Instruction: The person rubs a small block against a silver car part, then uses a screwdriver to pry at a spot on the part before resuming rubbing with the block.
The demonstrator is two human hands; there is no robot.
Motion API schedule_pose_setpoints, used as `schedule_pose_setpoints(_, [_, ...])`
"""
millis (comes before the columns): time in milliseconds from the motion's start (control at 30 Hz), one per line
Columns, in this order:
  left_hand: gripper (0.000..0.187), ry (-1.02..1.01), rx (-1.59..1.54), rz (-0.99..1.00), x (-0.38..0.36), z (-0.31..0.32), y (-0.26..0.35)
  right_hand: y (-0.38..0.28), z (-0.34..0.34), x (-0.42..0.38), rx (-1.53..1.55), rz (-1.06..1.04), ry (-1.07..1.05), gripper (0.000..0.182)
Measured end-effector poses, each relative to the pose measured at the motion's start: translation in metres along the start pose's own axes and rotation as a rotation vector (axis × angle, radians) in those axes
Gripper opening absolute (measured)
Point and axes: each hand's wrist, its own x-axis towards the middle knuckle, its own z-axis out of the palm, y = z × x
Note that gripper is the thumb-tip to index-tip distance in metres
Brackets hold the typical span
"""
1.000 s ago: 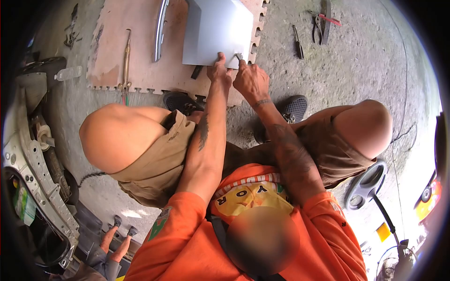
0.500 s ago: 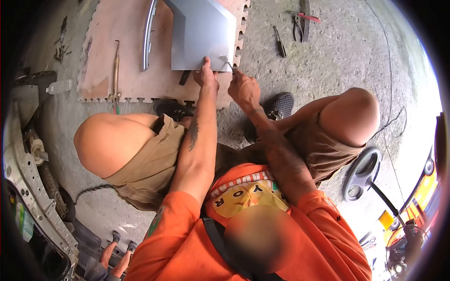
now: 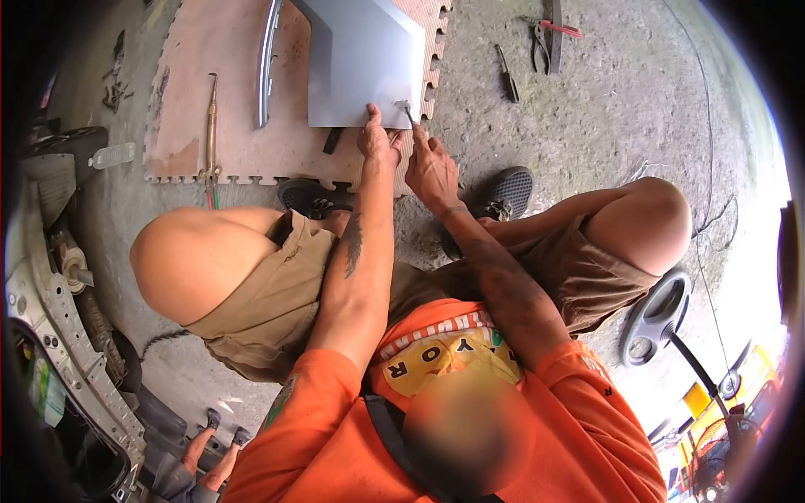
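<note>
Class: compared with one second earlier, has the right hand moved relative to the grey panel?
Yes. The right hand has dropped back below the grey panel corner.

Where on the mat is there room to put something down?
Bare foam mat lies left of the brass torch. It's crowded by the grey panel, where the left hand and right hand meet.

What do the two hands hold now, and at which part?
The right hand pinches a thin tool by its lower end. The left hand grips nothing; its fingers press on the grey panel near its lower edge.
</note>
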Motion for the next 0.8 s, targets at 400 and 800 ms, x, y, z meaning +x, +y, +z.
schedule_pose_setpoints(400, [0.055, -0.141, 0.012, 0.023, 0.002, -0.011, -0.003, -0.007, 0.013, 0.010, 0.050, 0.041, -0.043, 0.061])
schedule_pose_setpoints(800, [0.067, 0.034, 0.385, 0.242, -0.039, 0.011, 0.001, -0.002, 0.015, 0.009, 0.071, 0.025, -0.017, 0.060])
